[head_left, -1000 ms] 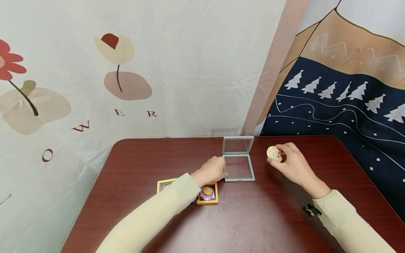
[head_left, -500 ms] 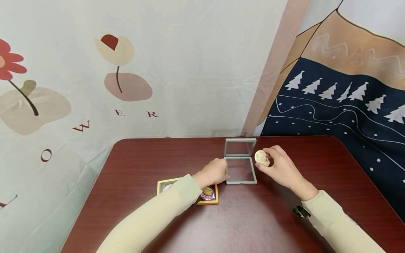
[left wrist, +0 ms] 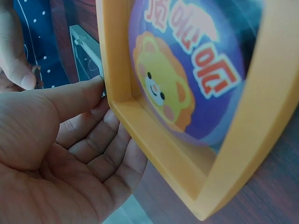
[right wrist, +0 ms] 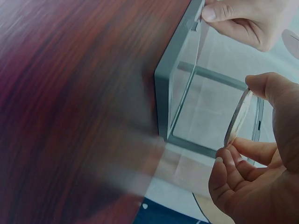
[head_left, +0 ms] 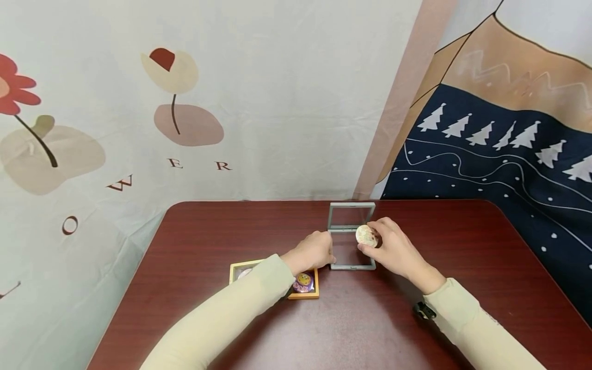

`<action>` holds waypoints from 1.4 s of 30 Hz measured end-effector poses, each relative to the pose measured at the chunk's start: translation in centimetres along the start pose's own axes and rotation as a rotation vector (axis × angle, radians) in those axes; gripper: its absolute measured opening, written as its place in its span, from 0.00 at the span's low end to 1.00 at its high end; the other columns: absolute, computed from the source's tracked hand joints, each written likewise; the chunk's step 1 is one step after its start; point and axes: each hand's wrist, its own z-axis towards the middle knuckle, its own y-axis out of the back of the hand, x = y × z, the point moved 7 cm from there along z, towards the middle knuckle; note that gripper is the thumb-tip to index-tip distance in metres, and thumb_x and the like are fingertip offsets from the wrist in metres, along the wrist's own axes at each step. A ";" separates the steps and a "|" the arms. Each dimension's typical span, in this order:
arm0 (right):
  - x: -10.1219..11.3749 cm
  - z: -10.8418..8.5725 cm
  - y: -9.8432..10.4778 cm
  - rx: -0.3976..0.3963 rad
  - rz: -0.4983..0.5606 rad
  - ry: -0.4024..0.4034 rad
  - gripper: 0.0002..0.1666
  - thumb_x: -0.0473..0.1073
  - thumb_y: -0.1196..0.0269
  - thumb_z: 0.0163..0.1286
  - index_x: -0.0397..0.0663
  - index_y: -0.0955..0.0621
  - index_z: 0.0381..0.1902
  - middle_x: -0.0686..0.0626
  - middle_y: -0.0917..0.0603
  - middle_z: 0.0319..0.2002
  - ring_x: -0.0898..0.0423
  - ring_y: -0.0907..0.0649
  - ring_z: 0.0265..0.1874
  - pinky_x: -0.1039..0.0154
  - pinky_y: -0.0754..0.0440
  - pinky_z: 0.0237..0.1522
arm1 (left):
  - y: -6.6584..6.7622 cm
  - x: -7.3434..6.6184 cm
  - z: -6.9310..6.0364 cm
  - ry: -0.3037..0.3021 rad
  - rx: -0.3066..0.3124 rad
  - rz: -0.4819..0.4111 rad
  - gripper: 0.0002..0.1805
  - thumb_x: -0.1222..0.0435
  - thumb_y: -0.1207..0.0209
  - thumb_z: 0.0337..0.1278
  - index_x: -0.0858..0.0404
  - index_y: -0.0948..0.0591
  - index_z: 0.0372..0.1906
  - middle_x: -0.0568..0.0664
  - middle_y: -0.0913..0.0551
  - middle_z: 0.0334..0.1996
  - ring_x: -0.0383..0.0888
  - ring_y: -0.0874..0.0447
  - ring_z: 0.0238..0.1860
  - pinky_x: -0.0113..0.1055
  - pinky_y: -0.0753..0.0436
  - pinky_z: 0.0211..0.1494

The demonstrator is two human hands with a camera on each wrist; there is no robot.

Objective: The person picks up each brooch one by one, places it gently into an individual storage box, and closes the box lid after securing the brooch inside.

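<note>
A hinged grey display frame (head_left: 353, 267) with clear panes lies spread on the table, its lid raised at the back. At its left edge my left hand (head_left: 311, 251) pinches the rim; the right wrist view has that thumb on the grey frame (right wrist: 163, 91). Thumb and fingers of my right hand (head_left: 395, 249) hold a round, pale button badge (head_left: 366, 236) by its edge, above the right side of the frame's base. Seen edge-on in the right wrist view, the badge (right wrist: 237, 116) is thin and apart from the panes.
Beneath the left forearm lies a yellow frame (head_left: 302, 296), partly hidden, containing a purple badge (head_left: 303, 282) with a lion face. Farther left, another yellow frame (head_left: 238, 266) is mostly covered by the sleeve. A printed cloth (head_left: 287, 103) hangs behind the dark red table (head_left: 208, 226).
My right hand has carried the badge leftward, from beside the grey frame to over it. The grey frame has shifted slightly in view; my left hand has kept its place at the edge.
</note>
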 end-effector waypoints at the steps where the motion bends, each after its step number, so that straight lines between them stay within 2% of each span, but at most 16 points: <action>1: 0.1 0.1 -0.3 0.009 0.004 -0.003 0.29 0.47 0.24 0.62 0.33 0.17 0.55 0.45 0.19 0.46 0.54 0.23 0.41 0.56 0.21 0.41 | 0.0 0.0 0.0 0.002 0.001 -0.001 0.15 0.63 0.28 0.63 0.58 0.14 0.20 0.42 0.17 0.19 0.38 0.24 0.20 0.33 0.24 0.28; 7: 0.5 0.7 -1.8 0.070 0.001 0.000 0.32 0.48 0.23 0.62 0.32 0.17 0.56 0.44 0.19 0.46 0.53 0.22 0.40 0.57 0.21 0.41 | 0.1 0.0 -0.1 0.012 0.013 -0.007 0.13 0.63 0.28 0.63 0.60 0.13 0.22 0.42 0.18 0.18 0.38 0.24 0.20 0.32 0.24 0.29; 15: 0.8 1.2 -3.3 0.117 -0.030 0.024 0.27 0.46 0.21 0.60 0.34 0.15 0.52 0.44 0.18 0.44 0.53 0.19 0.39 0.56 0.19 0.41 | 0.1 0.3 0.2 0.030 0.023 -0.011 0.12 0.63 0.28 0.64 0.59 0.14 0.25 0.42 0.18 0.20 0.39 0.22 0.22 0.33 0.22 0.30; 20: 1.0 1.5 -3.9 0.154 -0.051 0.037 0.28 0.45 0.21 0.60 0.32 0.15 0.52 0.43 0.18 0.43 0.52 0.19 0.39 0.56 0.18 0.42 | 0.2 0.5 0.3 0.024 0.016 0.004 0.11 0.62 0.27 0.63 0.59 0.14 0.24 0.42 0.17 0.21 0.39 0.22 0.22 0.33 0.22 0.31; 26: 1.0 1.5 -4.4 0.190 -0.078 0.037 0.26 0.46 0.22 0.60 0.36 0.14 0.51 0.45 0.18 0.42 0.53 0.20 0.39 0.56 0.19 0.42 | 0.3 0.5 0.4 0.008 0.006 0.011 0.12 0.62 0.27 0.62 0.57 0.12 0.23 0.40 0.17 0.19 0.38 0.23 0.22 0.33 0.22 0.31; 37: 1.1 1.5 -4.9 0.201 -0.090 0.046 0.27 0.48 0.21 0.61 0.37 0.14 0.52 0.45 0.18 0.43 0.52 0.20 0.40 0.55 0.19 0.43 | 0.3 0.4 0.3 0.018 0.005 0.010 0.11 0.63 0.27 0.62 0.58 0.12 0.24 0.40 0.17 0.20 0.37 0.23 0.22 0.33 0.22 0.31; 42: 1.3 1.4 -4.0 0.162 -0.089 0.043 0.29 0.48 0.22 0.62 0.36 0.15 0.54 0.43 0.17 0.48 0.48 0.18 0.45 0.51 0.18 0.47 | 0.3 0.5 0.3 0.026 0.004 0.005 0.12 0.62 0.27 0.63 0.58 0.14 0.23 0.41 0.18 0.19 0.38 0.23 0.21 0.33 0.23 0.30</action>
